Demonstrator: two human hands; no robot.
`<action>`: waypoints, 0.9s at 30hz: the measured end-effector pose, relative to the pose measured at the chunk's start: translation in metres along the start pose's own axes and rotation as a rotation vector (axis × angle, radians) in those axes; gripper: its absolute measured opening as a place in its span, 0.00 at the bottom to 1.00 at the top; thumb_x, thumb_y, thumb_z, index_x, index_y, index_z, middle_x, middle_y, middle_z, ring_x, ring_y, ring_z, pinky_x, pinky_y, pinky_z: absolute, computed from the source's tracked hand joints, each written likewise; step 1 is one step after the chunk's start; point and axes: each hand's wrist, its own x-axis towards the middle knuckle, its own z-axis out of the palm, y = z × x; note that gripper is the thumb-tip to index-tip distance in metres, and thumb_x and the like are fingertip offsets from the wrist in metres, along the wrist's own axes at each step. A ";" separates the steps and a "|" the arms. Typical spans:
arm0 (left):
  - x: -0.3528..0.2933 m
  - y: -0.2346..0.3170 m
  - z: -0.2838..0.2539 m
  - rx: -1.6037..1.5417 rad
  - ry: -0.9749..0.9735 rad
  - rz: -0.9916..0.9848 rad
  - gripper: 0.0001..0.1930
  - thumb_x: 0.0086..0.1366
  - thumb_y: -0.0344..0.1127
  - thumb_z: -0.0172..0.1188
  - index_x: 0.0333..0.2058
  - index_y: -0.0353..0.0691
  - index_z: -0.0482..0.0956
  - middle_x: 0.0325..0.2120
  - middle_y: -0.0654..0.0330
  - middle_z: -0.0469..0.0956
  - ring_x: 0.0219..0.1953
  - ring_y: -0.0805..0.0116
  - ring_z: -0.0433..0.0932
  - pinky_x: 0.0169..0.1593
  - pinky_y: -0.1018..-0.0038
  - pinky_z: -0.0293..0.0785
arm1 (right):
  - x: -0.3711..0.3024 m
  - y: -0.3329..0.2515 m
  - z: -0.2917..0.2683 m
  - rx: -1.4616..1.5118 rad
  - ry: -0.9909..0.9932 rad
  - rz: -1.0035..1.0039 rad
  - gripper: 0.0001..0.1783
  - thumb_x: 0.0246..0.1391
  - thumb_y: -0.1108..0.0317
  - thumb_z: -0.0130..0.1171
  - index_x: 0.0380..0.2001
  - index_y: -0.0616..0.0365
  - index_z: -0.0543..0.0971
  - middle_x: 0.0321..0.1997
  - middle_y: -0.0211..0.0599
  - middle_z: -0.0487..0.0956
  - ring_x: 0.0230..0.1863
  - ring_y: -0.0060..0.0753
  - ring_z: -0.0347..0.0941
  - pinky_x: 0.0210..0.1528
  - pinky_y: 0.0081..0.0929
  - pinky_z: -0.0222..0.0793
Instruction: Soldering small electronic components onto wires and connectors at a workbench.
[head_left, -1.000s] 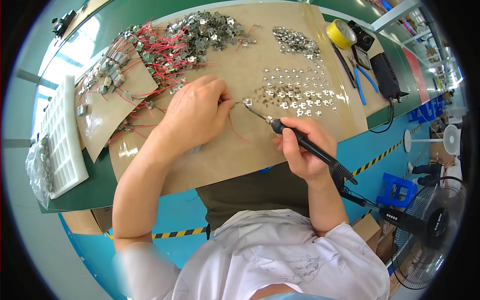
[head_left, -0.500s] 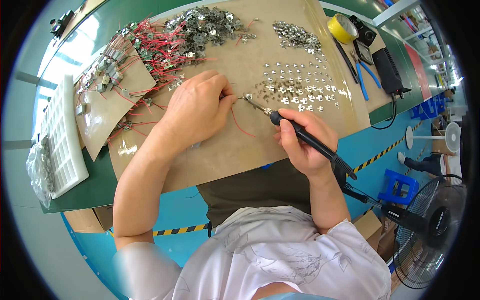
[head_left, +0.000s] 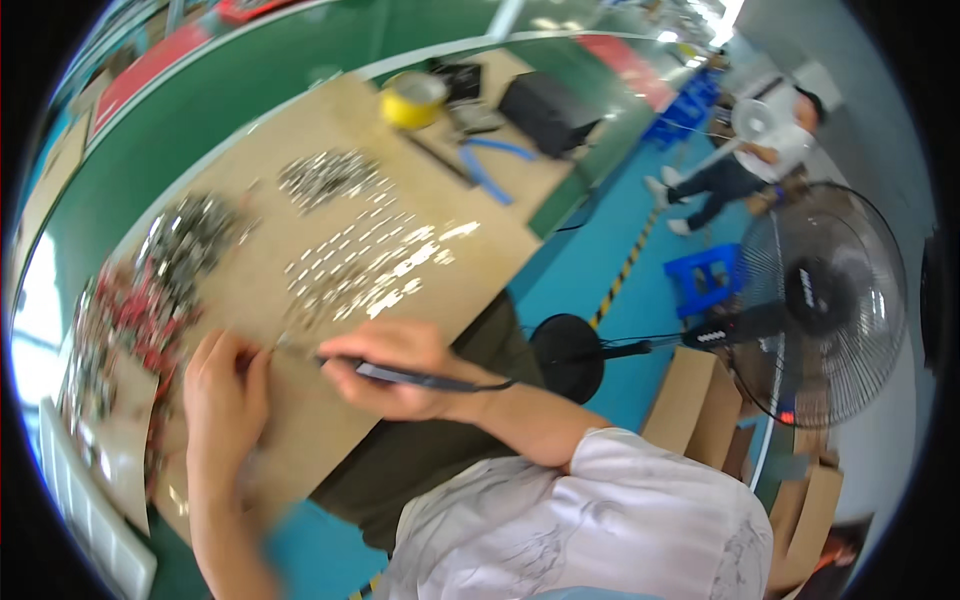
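Observation:
My right hand [head_left: 395, 362] is closed around the black handle of a soldering iron [head_left: 425, 379], its front end pointing left toward my other hand. Just above the brown work sheet, my left hand [head_left: 225, 385] has its thumb and fingers pinched together; motion blur hides what is between them. Rows of small shiny metal pieces [head_left: 385, 262] lie on the sheet beyond the iron. A heap of metal parts [head_left: 190, 240] sits farther left, beside a tangle of parts with red wires [head_left: 140, 310].
Yellow tape [head_left: 413, 99], blue-handled pliers [head_left: 490, 170] and a black box [head_left: 545, 112] lie at the far side. A white tray [head_left: 85, 500] stands at the left. Off the table's right are a fan [head_left: 815, 300], a blue stool [head_left: 700, 280], cardboard boxes [head_left: 690, 400] and another person [head_left: 745, 160].
The whole view has swung to the right and blurred, so the table now appears farther left and rotated. The soldering iron stays in my right hand, and the person beyond shows more fully.

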 end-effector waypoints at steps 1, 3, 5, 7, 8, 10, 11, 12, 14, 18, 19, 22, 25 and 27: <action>-0.001 -0.001 0.002 -0.018 0.015 0.003 0.06 0.64 0.27 0.66 0.31 0.33 0.78 0.28 0.49 0.77 0.31 0.47 0.78 0.36 0.57 0.73 | 0.000 0.000 0.000 -0.001 0.019 -0.014 0.12 0.55 0.77 0.72 0.43 0.59 0.86 0.28 0.35 0.82 0.24 0.30 0.78 0.25 0.27 0.72; -0.003 -0.002 0.002 0.001 0.025 0.027 0.06 0.63 0.26 0.66 0.30 0.32 0.77 0.28 0.49 0.76 0.31 0.48 0.78 0.35 0.57 0.72 | 0.001 -0.004 0.005 0.048 0.050 -0.003 0.12 0.55 0.77 0.72 0.43 0.59 0.85 0.25 0.34 0.79 0.22 0.32 0.75 0.24 0.29 0.69; -0.002 -0.001 0.003 0.001 0.021 0.030 0.07 0.63 0.26 0.66 0.30 0.32 0.76 0.28 0.50 0.76 0.30 0.48 0.78 0.35 0.57 0.71 | -0.001 -0.005 0.005 0.017 0.053 -0.018 0.11 0.55 0.77 0.72 0.43 0.59 0.85 0.24 0.33 0.78 0.21 0.32 0.74 0.24 0.30 0.68; -0.004 -0.001 0.000 0.010 0.004 0.013 0.06 0.63 0.26 0.66 0.30 0.32 0.77 0.28 0.50 0.76 0.31 0.47 0.78 0.36 0.57 0.72 | -0.002 -0.005 0.007 0.029 0.055 -0.018 0.11 0.55 0.77 0.72 0.43 0.59 0.85 0.24 0.33 0.78 0.22 0.32 0.74 0.24 0.30 0.68; -0.006 -0.001 -0.001 0.025 0.001 -0.001 0.06 0.63 0.26 0.66 0.30 0.32 0.77 0.28 0.50 0.76 0.31 0.47 0.78 0.36 0.57 0.72 | -0.001 -0.005 0.008 0.052 0.049 -0.012 0.11 0.56 0.77 0.72 0.43 0.59 0.85 0.25 0.33 0.78 0.22 0.32 0.74 0.24 0.30 0.69; -0.008 -0.003 -0.002 0.007 0.026 -0.002 0.05 0.64 0.27 0.66 0.31 0.32 0.79 0.29 0.49 0.77 0.31 0.47 0.79 0.36 0.57 0.73 | 0.000 -0.004 0.010 0.053 0.042 -0.026 0.12 0.55 0.76 0.72 0.43 0.58 0.85 0.26 0.34 0.78 0.23 0.33 0.75 0.25 0.30 0.70; -0.009 -0.003 -0.006 0.039 -0.009 -0.021 0.05 0.64 0.28 0.66 0.33 0.33 0.81 0.30 0.48 0.78 0.32 0.46 0.80 0.38 0.57 0.74 | 0.001 -0.005 0.008 0.024 0.020 -0.031 0.12 0.55 0.76 0.73 0.44 0.58 0.85 0.27 0.34 0.80 0.23 0.33 0.76 0.26 0.29 0.71; -0.005 -0.001 -0.005 0.035 -0.021 -0.011 0.06 0.64 0.30 0.67 0.33 0.34 0.81 0.31 0.47 0.79 0.33 0.45 0.80 0.39 0.56 0.75 | 0.002 -0.005 0.003 0.001 -0.002 -0.036 0.12 0.55 0.76 0.73 0.44 0.59 0.86 0.27 0.35 0.81 0.24 0.32 0.77 0.26 0.29 0.72; 0.001 0.003 -0.001 0.046 0.001 0.011 0.07 0.64 0.31 0.68 0.33 0.33 0.81 0.31 0.49 0.79 0.34 0.49 0.80 0.38 0.59 0.75 | 0.003 -0.005 -0.002 -0.017 -0.003 -0.012 0.12 0.55 0.76 0.73 0.44 0.60 0.86 0.29 0.36 0.83 0.25 0.30 0.78 0.27 0.28 0.73; 0.000 0.004 -0.004 0.079 -0.002 -0.031 0.07 0.64 0.31 0.68 0.33 0.34 0.81 0.32 0.49 0.80 0.33 0.47 0.80 0.39 0.58 0.76 | 0.006 -0.009 -0.006 -0.066 -0.065 0.030 0.10 0.57 0.76 0.72 0.43 0.63 0.87 0.28 0.36 0.84 0.24 0.26 0.78 0.27 0.24 0.73; 0.000 0.006 -0.005 0.061 -0.020 -0.033 0.07 0.64 0.32 0.67 0.33 0.35 0.82 0.33 0.49 0.81 0.37 0.45 0.81 0.42 0.56 0.77 | 0.006 -0.009 -0.004 -0.056 -0.075 0.037 0.10 0.58 0.75 0.71 0.43 0.63 0.87 0.29 0.36 0.85 0.24 0.26 0.78 0.27 0.24 0.72; -0.001 0.007 -0.005 0.049 -0.040 -0.042 0.07 0.65 0.33 0.67 0.33 0.35 0.83 0.34 0.48 0.82 0.40 0.43 0.82 0.46 0.53 0.79 | 0.009 -0.010 -0.007 -0.067 -0.141 0.051 0.09 0.60 0.75 0.70 0.44 0.64 0.87 0.28 0.35 0.85 0.23 0.24 0.77 0.26 0.22 0.71; -0.001 0.007 -0.005 0.057 -0.038 -0.034 0.07 0.65 0.33 0.67 0.33 0.35 0.83 0.34 0.48 0.82 0.41 0.43 0.82 0.46 0.53 0.79 | 0.005 -0.008 -0.002 -0.060 -0.084 0.058 0.09 0.59 0.74 0.73 0.41 0.63 0.87 0.20 0.29 0.74 0.19 0.24 0.68 0.22 0.24 0.62; -0.003 0.006 -0.006 0.062 -0.037 -0.029 0.07 0.65 0.33 0.67 0.33 0.34 0.83 0.34 0.48 0.82 0.41 0.43 0.82 0.46 0.53 0.79 | 0.006 -0.011 -0.005 -0.090 -0.126 0.067 0.09 0.61 0.74 0.70 0.43 0.63 0.87 0.22 0.31 0.80 0.21 0.23 0.74 0.25 0.22 0.67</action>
